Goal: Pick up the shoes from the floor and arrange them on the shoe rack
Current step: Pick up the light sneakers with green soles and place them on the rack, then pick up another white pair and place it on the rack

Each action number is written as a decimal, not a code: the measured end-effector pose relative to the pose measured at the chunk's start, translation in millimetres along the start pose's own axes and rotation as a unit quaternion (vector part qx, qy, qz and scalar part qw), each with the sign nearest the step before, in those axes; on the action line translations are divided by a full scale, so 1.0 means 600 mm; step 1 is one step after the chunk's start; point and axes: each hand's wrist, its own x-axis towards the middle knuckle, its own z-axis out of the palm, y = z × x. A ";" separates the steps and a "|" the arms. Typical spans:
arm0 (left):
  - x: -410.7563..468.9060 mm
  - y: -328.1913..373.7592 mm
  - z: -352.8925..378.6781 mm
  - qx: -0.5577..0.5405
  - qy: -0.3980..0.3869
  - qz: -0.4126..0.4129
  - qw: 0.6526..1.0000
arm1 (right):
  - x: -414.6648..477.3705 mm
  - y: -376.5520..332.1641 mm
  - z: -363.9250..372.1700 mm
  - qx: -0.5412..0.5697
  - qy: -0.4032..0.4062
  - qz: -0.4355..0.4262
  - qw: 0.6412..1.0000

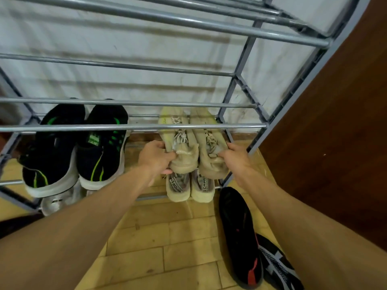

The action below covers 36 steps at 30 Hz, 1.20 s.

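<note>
1. The left hand [156, 156] is clasping the heel collar of the left beige knit lace-up sneaker [180, 141], fingers curled round its outer side.
2. The right hand [236, 158] is gripping the heel collar of the right beige knit lace-up sneaker [211, 143]; both shoes are lying side by side, touching, toes pointing away, on a tier of the grey metal tube shoe rack [134, 127].
3. A front rail is crossing just above the laces, and the rack's right upright is standing close beside the right hand, leaving little room there; to the left of the left hand the tier is lying open.
4. Both sneakers are looking worn and creased, with pale laces and a yellowish tint at the toes.
5. Directly beneath the grips, a second beige pair with lettered heel tabs [189, 188] is sitting on a lower tier.
6. Farther left, a black pair with green stripes [77, 149] is sharing the tier.
7. Nearer than the right hand, a black shoe with red accents [240, 235] and a black-and-grey patterned shoe [276, 266] are lying on the tan tiled floor [159, 237].
</note>
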 end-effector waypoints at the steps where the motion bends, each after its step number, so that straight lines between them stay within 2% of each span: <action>1: -0.001 0.000 -0.001 0.004 0.001 -0.001 1.000 | 0.001 0.003 -0.003 0.009 -0.003 -0.007 1.000; 9: -0.007 0.004 -0.004 0.032 -0.009 -0.006 0.999 | -0.001 0.018 0.005 0.060 0.052 -0.014 0.997; 14: -0.018 0.016 0.006 0.042 -0.035 -0.015 0.998 | -0.009 0.006 0.021 -0.041 0.056 -0.012 0.998; 17: -0.028 0.011 0.010 0.035 -0.042 -0.024 0.998 | -0.028 0.001 0.026 -0.107 0.095 -0.024 0.989; 19: -0.035 0.005 0.006 0.044 -0.035 -0.012 0.998 | -0.051 0.000 0.024 -0.208 0.141 -0.079 0.965; 22: -0.059 0.006 -0.008 0.088 0.000 0.010 0.996 | -0.094 -0.007 0.014 -0.350 0.174 -0.230 0.891; 24: -0.082 0.010 -0.021 0.119 0.005 0.016 0.993 | -0.118 -0.022 0.011 -0.401 0.119 -0.309 0.854; 26: -0.112 0.017 -0.039 0.137 -0.032 0.012 0.990 | -0.143 -0.037 0.020 -0.429 0.020 -0.346 0.834; 28: -0.154 0.031 -0.066 0.154 -0.103 -0.019 0.983 | -0.176 -0.052 0.039 -0.468 -0.102 -0.334 0.812; 30: -0.189 0.038 -0.108 0.252 -0.134 -0.030 0.958 | -0.217 -0.064 0.062 -0.523 -0.204 -0.287 0.776; 33: -0.260 0.049 -0.197 0.388 -0.117 -0.039 0.913 | -0.281 -0.096 0.091 -0.597 -0.269 -0.278 0.703; 35: -0.314 0.059 -0.263 0.448 -0.090 -0.031 0.889 | -0.329 -0.129 0.109 -0.614 -0.276 -0.281 0.684; 36: -0.341 0.066 -0.298 0.443 -0.071 -0.031 0.893 | -0.354 -0.149 0.120 -0.616 -0.274 -0.290 0.679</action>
